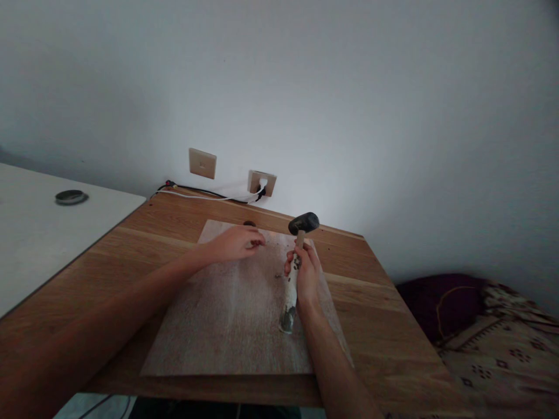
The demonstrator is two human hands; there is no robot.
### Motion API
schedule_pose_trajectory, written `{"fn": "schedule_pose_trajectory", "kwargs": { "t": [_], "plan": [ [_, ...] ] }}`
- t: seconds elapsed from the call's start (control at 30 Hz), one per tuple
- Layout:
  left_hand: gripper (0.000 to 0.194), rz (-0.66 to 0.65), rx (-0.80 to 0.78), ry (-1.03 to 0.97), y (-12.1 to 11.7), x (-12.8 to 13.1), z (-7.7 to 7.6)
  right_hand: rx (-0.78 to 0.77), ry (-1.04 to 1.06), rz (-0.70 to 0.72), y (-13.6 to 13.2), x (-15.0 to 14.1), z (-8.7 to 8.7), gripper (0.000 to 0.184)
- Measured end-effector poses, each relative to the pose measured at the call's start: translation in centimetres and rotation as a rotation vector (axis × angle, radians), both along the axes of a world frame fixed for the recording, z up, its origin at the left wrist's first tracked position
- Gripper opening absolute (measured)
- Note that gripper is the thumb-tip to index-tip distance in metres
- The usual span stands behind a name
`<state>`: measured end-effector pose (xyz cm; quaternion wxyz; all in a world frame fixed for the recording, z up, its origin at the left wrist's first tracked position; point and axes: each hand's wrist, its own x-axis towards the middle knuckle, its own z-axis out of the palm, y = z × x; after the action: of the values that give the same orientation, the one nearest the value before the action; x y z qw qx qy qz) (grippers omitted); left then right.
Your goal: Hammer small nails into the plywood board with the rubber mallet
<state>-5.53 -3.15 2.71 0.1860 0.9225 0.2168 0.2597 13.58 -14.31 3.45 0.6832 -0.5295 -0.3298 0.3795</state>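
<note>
My right hand is wrapped around the worn, pale handle of a mallet, whose dark head points up and away from me. Both are above a pale wooden board lying on the table. Over the far left part of that board, my left hand has its fingers curled together; whatever is between them, if anything, is too small to make out. Behind the left hand, a dark round object shows at the board's far edge. Small dark specks dot the board near the mallet; their kind is unclear.
The wooden table meets a plain wall. White and black cords run along its back edge to a wall socket, beside a wall plate. A white surface at left bears a round lid-like object. Patterned bedding lies right.
</note>
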Motion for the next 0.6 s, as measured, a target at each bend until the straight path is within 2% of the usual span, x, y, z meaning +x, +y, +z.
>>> {"fn": "schedule_pose_trajectory", "kwargs": {
  "t": [0.07, 0.13, 0.27, 0.6],
  "plan": [
    [0.019, 0.177, -0.138, -0.098, 2.3, -1.9, -0.6, 0.012, -0.008, 0.004, 0.0, -0.1, -0.1, 0.024],
    [0.018, 0.244, -0.233, -0.100, 3.6, -3.3, -1.3, 0.014, -0.013, 0.000, 0.0, -0.2, 0.0, 0.024],
    [0.017, 0.208, -0.311, -0.077, 3.7, -4.2, -2.0, -0.002, -0.022, 0.011, -0.2, -0.4, 0.2, 0.021],
    [0.015, 0.185, -0.350, -0.111, 4.0, -4.4, -2.2, -0.018, -0.020, 0.030, -0.4, -0.6, 0.5, 0.020]
  ]
}}
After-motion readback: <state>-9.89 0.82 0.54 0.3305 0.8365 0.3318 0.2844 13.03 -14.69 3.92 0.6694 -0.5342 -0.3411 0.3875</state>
